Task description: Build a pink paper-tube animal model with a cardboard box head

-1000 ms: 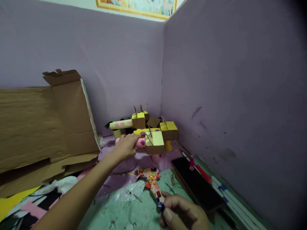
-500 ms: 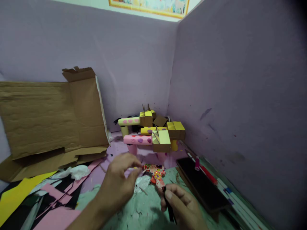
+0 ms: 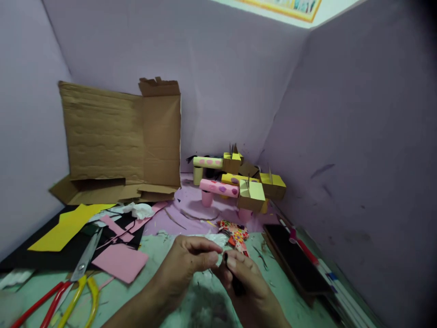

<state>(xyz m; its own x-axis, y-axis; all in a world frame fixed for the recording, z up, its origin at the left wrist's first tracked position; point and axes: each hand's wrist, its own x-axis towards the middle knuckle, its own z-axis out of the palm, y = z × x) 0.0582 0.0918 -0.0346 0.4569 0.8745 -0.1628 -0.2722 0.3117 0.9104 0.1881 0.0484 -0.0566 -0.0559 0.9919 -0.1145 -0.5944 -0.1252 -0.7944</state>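
Low over the green tabletop, my right hand (image 3: 247, 278) grips a narrow black strip (image 3: 238, 286), its upper end poking out by the thumb. My left hand (image 3: 191, 262) is close beside it, thumb and forefinger drawn together in a pinch. Whatever is between those fingertips is too small to make out. Just beyond both hands lies a floral-patterned piece (image 3: 235, 232), red and multicoloured, partly covered by my right hand. Behind it stands a pink paper-tube animal (image 3: 218, 187) with a box head and spots.
Yellow tube animals (image 3: 208, 162) stand farther back. An opened cardboard box (image 3: 119, 136) leans against the wall. At left are scissors (image 3: 82, 269), pink paper (image 3: 121, 263) and yellow paper (image 3: 68, 228). On the right lie a phone (image 3: 297, 259) and several pens (image 3: 309, 253) along the wall.
The view has swung left, bringing the scissors into sight. My two hands have come closer together, with the black strip still in the right one and the left fingertips beside it.
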